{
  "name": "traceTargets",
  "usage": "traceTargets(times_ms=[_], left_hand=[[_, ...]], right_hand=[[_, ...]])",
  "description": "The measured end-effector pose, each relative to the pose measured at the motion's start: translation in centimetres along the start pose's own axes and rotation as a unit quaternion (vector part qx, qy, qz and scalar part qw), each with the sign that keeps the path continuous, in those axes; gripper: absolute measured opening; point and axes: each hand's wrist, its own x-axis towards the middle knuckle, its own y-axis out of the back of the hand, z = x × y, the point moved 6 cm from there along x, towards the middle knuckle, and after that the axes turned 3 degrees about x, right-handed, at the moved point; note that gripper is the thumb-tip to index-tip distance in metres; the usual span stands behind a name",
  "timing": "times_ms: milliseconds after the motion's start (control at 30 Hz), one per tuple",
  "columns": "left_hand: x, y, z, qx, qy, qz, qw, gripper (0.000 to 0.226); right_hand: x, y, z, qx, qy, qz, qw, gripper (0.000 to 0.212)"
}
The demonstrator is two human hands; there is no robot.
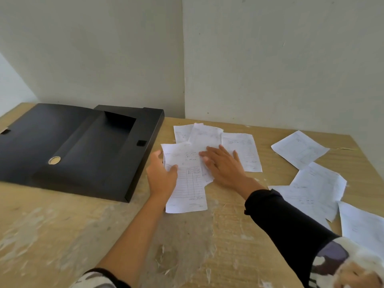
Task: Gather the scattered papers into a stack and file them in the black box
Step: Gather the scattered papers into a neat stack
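Note:
The black box [116,142] lies open at the left of the wooden table, its lid [35,134] folded out flat. Right of it, white printed sheets overlap in a loose pile [191,183]. My left hand [161,175] grips the left edge of the front sheet, thumb on top. My right hand [222,163] lies flat with fingers spread, pressing on the pile. More sheets sit behind the hands [205,134] and beside them [243,150]. Other papers lie apart at the right [300,149], [318,188], [363,225].
The wooden table [62,225] is scuffed and stands in a corner of two grey walls [270,59]. Its right edge runs diagonally past the scattered papers. Dark sleeves cover my forearms near the frame's bottom.

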Motion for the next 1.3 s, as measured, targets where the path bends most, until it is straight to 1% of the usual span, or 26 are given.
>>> traceTargets(times_ms=[33, 67, 100, 167, 200, 233, 267, 333, 367, 433, 500, 533, 600, 667, 733, 767, 800, 900, 933, 1000, 1167, 1233, 1300], left_hand=[[0.3, -0.1, 0.2, 0.001, -0.005, 0.002, 1.0, 0.046], [0.5, -0.2, 0.4, -0.001, -0.006, 0.004, 1.0, 0.045], [0.7, -0.4, 0.5, -0.004, -0.004, 0.005, 1.0, 0.044], [1.0, -0.8, 0.8, -0.009, -0.001, 0.008, 1.0, 0.043], [1.2, -1.1, 1.0, -0.013, 0.0, 0.008, 1.0, 0.044], [1.5, -1.3, 1.2, -0.017, -0.002, 0.009, 1.0, 0.044], [1.7, -1.6, 1.3, -0.019, -0.006, 0.009, 1.0, 0.044], [2.3, -2.4, 1.7, -0.015, -0.016, 0.001, 1.0, 0.045], [2.6, -2.9, 1.8, -0.011, -0.02, -0.005, 1.0, 0.046], [3.2, -3.6, 2.1, 0.0, -0.024, -0.017, 1.0, 0.048], [3.5, -4.1, 2.4, 0.017, -0.031, -0.028, 0.999, 0.049], [3.7, -4.2, 2.5, 0.021, -0.034, -0.031, 0.999, 0.049], [3.9, -4.2, 2.6, 0.019, -0.041, -0.035, 0.998, 0.048], [4.0, -4.3, 2.7, 0.017, -0.047, -0.046, 0.998, 0.049], [4.1, -4.5, 2.7, 0.018, -0.049, -0.052, 0.997, 0.052], [4.1, -4.4, 2.6, 0.018, -0.046, -0.05, 0.998, 0.053], [4.2, -4.3, 2.4, 0.018, -0.044, -0.044, 0.998, 0.054], [4.6, -3.8, 2.4, 0.025, -0.049, -0.022, 0.998, 0.054], [4.8, -3.6, 2.4, 0.029, -0.05, -0.014, 0.998, 0.054], [5.2, -3.5, 2.5, 0.026, -0.043, -0.002, 0.999, 0.051], [4.7, -3.9, 2.9, -0.022, -0.048, 0.009, 0.999, 0.037], [4.3, -4.2, 3.0, -0.038, -0.056, -0.003, 0.998, 0.038], [4.1, -4.6, 3.1, -0.035, -0.069, -0.027, 0.997, 0.044]], right_hand=[[-0.2, 0.0, -0.2, 0.011, 0.017, -0.008, 1.0, 0.04], [-0.4, 0.2, -0.4, 0.042, 0.033, -0.011, 0.999, 0.038], [-0.5, 0.6, -0.6, 0.091, 0.041, 0.002, 0.995, 0.035], [-0.6, 2.4, -0.4, 0.17, 0.023, 0.089, 0.981, 0.028], [-0.6, 3.3, 0.3, 0.174, 0.0, 0.143, 0.974, 0.027], [-0.5, 3.8, 1.2, 0.145, -0.028, 0.182, 0.972, 0.028], [-0.4, 3.8, 2.2, 0.092, -0.059, 0.191, 0.976, 0.031], [-0.2, 2.7, 3.3, 0.0, -0.113, 0.133, 0.985, 0.038], [-0.2, 2.2, 3.3, -0.01, -0.123, 0.105, 0.987, 0.04], [-0.1, 1.4, 2.2, 0.009, -0.098, 0.083, 0.992, 0.04], [0.1, 1.5, 1.4, 0.052, -0.074, 0.101, 0.991, 0.039], [0.3, 2.0, 1.6, 0.083, -0.084, 0.127, 0.985, 0.038], [0.5, 3.1, 2.9, 0.145, -0.147, 0.181, 0.961, 0.04], [0.7, 3.6, 3.9, 0.171, -0.205, 0.181, 0.947, 0.05], [1.2, 3.9, 4.3, 0.2, -0.234, 0.163, 0.937, 0.061], [1.4, 4.3, 4.3, 0.226, -0.242, 0.167, 0.928, 0.063], [1.5, 4.9, 4.4, 0.252, -0.249, 0.179, 0.918, 0.062], [1.7, 6.9, 4.8, 0.297, -0.254, 0.226, 0.893, 0.04], [1.9, 7.4, 4.9, 0.316, -0.249, 0.235, 0.885, 0.036], [2.3, 7.6, 4.4, 0.349, -0.238, 0.222, 0.879, 0.033], [2.3, 4.4, 2.1, 0.34, -0.22, 0.15, 0.902, 0.028], [2.2, 3.0, 1.8, 0.316, -0.211, 0.132, 0.916, 0.025], [2.1, 2.5, 1.8, 0.27, -0.199, 0.134, 0.933, 0.024]])
